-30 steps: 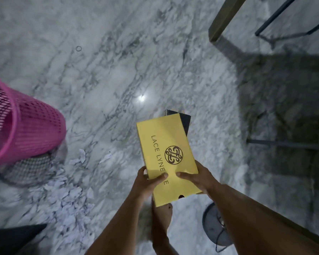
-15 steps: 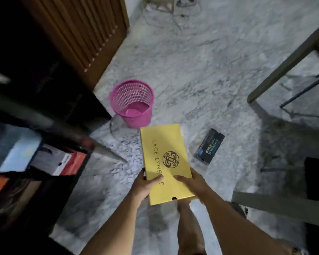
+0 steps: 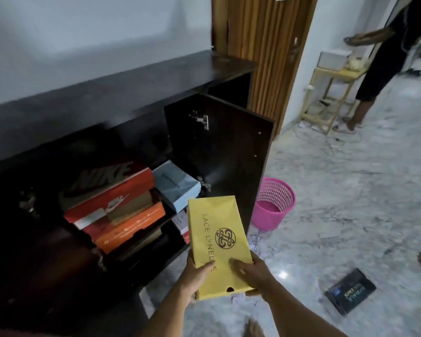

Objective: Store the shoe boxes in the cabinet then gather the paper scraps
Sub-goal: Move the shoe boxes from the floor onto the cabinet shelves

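I hold a yellow shoe box [image 3: 216, 229] marked "LACE LYNELLE" in front of me, its far end pointing at the dark cabinet [image 3: 122, 88]. My left hand [image 3: 196, 276] grips its near left edge, thumb on the lid. My right hand [image 3: 252, 273] grips the near right corner. Inside the cabinet lie stacked red and orange boxes [image 3: 112, 205] and a light blue box [image 3: 178, 186]. The cabinet door [image 3: 229, 147] stands swung outward. A black box [image 3: 350, 290] lies on the marble floor to the right. Paper scraps [image 3: 255, 242] lie near the bin.
A pink mesh waste bin [image 3: 274, 205] stands on the floor just right of the cabinet door. Another person [image 3: 384, 59] stands at the back right beside a small yellow stand [image 3: 331, 93], with cables on the floor. A wooden door [image 3: 265, 45] is behind the cabinet.
My view has lifted from the floor to the cabinet, which now shows its shelves. Both hands kept hold of the yellow box and brought it near the cabinet opening.
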Available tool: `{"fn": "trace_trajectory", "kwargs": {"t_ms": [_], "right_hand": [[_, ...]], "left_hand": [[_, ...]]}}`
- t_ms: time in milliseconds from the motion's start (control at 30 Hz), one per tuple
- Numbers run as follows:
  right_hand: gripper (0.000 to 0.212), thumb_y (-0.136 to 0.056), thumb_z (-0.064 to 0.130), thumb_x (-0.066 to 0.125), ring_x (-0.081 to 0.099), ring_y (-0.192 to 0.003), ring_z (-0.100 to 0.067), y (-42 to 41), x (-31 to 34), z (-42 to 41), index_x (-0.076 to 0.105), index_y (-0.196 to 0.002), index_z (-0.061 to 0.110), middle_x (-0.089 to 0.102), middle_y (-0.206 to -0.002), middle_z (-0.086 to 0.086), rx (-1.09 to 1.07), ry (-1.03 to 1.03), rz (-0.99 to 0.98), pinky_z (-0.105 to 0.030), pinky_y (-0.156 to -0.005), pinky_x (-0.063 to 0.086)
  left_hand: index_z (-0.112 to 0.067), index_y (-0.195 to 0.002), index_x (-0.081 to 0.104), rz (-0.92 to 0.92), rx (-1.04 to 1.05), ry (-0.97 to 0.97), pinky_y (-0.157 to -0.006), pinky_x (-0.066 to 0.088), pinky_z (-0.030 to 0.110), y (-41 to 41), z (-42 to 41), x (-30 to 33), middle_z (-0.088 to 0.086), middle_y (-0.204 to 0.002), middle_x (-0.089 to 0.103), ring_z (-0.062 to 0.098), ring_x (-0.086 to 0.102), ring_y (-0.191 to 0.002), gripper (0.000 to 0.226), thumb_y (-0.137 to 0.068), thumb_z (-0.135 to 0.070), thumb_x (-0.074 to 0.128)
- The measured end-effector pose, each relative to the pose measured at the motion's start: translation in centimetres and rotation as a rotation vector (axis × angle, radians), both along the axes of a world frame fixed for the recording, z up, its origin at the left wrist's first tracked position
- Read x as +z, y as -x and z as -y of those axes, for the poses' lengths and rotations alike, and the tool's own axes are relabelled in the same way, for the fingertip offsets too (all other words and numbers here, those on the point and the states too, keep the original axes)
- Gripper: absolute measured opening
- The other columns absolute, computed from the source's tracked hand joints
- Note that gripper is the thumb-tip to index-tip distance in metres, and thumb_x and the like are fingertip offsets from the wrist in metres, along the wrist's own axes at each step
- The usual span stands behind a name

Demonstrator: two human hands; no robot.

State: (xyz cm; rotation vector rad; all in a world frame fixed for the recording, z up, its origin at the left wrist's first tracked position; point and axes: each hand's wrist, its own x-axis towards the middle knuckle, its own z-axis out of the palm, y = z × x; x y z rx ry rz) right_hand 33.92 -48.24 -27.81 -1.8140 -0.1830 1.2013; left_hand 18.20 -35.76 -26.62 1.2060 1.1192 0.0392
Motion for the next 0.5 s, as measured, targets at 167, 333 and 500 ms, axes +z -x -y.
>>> {"fn": "trace_trajectory", "kwargs": {"t_ms": [167,333,500], "right_hand": [[0.029,-0.084,0.017,0.083,0.072,-0.086,-0.014,-2.2,2.3,-7.3,0.070,-0.109,0.025,0.076,-0.103,0.000,0.075,-0.034,0.103,-0.027,-0.064,0.055],[0.041,-0.074,0.041,0.088,0.072,-0.092,-0.015,-6.4,0.2,-15.8,0.070,-0.109,0.029,0.076,-0.105,0.005,0.177,0.024,0.180,-0.037,-0.084,0.060],[0.040,-0.077,0.029,0.088,0.069,-0.101,-0.018,-10.0,-3.5,-27.0,0.066,-0.110,0.037,0.074,-0.104,0.010,0.223,-0.014,0.236,-0.024,-0.072,0.052]], "left_hand": [[-0.044,-0.150,0.025,-0.034,0.082,0.108,-0.082,0.055,0.054,-0.4,-5.0,0.8,-0.004,-0.130,0.056,0.021,0.058,-0.098,0.084,-0.083,-0.059,0.073],[-0.057,-0.148,0.012,-0.071,0.142,0.099,-0.082,0.057,0.062,-3.6,-12.0,-1.2,-0.002,-0.157,0.039,0.037,0.050,-0.131,0.093,-0.078,-0.062,0.074],[-0.034,-0.157,0.009,-0.020,0.262,0.053,-0.097,0.053,0.053,-7.6,-20.8,-4.2,0.004,-0.159,0.034,0.035,0.046,-0.133,0.096,-0.088,-0.043,0.074]]}}
